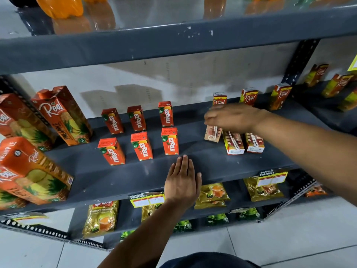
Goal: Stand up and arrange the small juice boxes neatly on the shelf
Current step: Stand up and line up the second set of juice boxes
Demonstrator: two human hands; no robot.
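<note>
Several small orange Maaza juice boxes (170,141) stand upright in two rows on the grey shelf (135,175). To their right, three small Real boxes (234,143) stand in a front row with their straw sides facing me, and three more Real boxes (249,96) stand behind them. My right hand (233,117) hovers just above the leftmost front Real box (211,135), fingers loosely together, its grip hidden from view. My left hand (182,180) lies flat and open on the shelf's front part, just below the nearest Maaza box.
Tall Real pineapple cartons (63,115) stand at the shelf's left end. Yellow tea packets (102,217) and price tags (272,177) fill the lower shelf. Orange bottles (59,5) sit on the shelf above. More Real boxes (338,84) stand on the neighbouring rack at right.
</note>
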